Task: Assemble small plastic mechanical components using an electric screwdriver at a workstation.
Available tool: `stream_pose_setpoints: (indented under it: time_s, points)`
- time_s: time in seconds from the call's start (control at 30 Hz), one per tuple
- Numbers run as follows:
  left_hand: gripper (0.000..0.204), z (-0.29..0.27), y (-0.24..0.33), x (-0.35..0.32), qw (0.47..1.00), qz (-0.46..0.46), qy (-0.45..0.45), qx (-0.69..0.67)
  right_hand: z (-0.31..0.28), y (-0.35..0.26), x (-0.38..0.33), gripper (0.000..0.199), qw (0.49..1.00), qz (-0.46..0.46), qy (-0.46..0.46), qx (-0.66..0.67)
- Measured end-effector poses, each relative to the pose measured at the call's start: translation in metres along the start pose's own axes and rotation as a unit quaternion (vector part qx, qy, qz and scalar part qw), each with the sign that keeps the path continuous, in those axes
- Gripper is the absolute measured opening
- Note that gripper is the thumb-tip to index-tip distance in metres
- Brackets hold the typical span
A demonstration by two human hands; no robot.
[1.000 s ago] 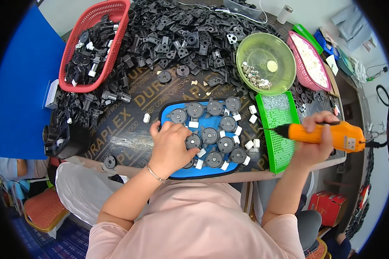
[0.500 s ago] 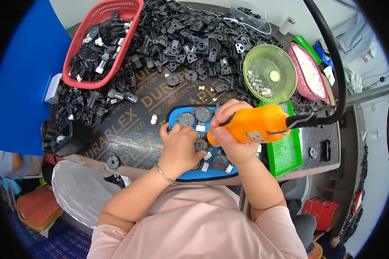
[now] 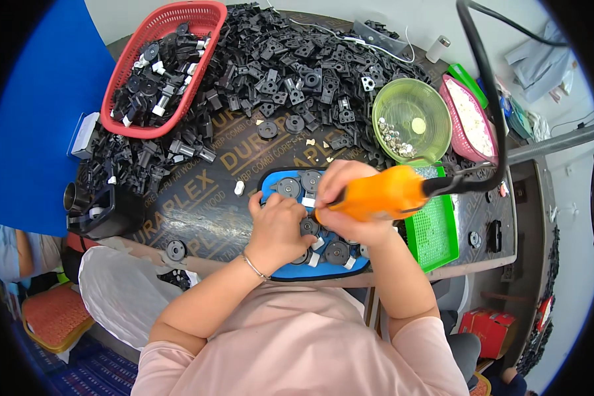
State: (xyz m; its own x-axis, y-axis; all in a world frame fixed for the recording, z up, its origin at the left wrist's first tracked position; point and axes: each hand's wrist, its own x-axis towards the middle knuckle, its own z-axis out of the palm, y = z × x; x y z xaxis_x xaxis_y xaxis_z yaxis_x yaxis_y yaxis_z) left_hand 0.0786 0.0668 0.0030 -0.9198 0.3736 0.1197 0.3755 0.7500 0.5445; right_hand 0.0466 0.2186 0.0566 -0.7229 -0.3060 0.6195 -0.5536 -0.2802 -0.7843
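My right hand (image 3: 360, 228) is wrapped round an orange electric screwdriver (image 3: 393, 190), which lies nearly level with its tip end pointing left. That tip end is beside a black round plastic part (image 3: 308, 226), though the fingers partly hide the contact. Curled about the same part from the left, my left hand (image 3: 277, 230) steadies it with thumb and fingers. Beneath is a blue mat (image 3: 290, 272) with a black rim. Several similar round parts with white tabs lie on it, among them one black part (image 3: 337, 253) near the front.
A large heap of black plastic parts (image 3: 277, 59) covers the back. Around it stand a red basket (image 3: 162, 132) of parts, a green colander (image 3: 412, 158) with small metal pieces, a pink basket (image 3: 452, 142) and a green tray (image 3: 435, 257). The screwdriver's black cable (image 3: 498, 125) arches over the right side.
The screwdriver's body has swung slightly, its cable end shifting a little left and its label turning out of sight. The left hand keeps its hold; the whole view has shifted slightly.
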Motion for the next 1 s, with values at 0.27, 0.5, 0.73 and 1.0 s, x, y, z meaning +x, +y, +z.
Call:
stream_pose_setpoints:
  time_s: [0.27, 0.5, 0.73, 1.0]
  points:
    - [0.048, -0.021, -0.014, 0.019, 0.999, 0.020, -0.006, -0.029, -0.071, -0.068, -0.015, 0.025, 0.979, -0.062, 0.186, 0.055]
    - [0.045, -0.028, -0.099, 0.117, 0.988, -0.087, 0.105, 0.078, -0.131, -0.086, -0.092, 0.023, 0.940, -0.056, 0.333, -0.053]
    - [0.036, -0.016, -0.113, 0.129, 0.996, -0.049, 0.043, 0.059, -0.148, -0.096, -0.126, 0.020, 0.895, -0.038, 0.430, -0.109]
    - [0.013, -0.038, -0.121, 0.060, 0.999, 0.021, 0.041, 0.018, -0.152, -0.084, -0.124, 0.019, 0.908, -0.049, 0.408, -0.079]
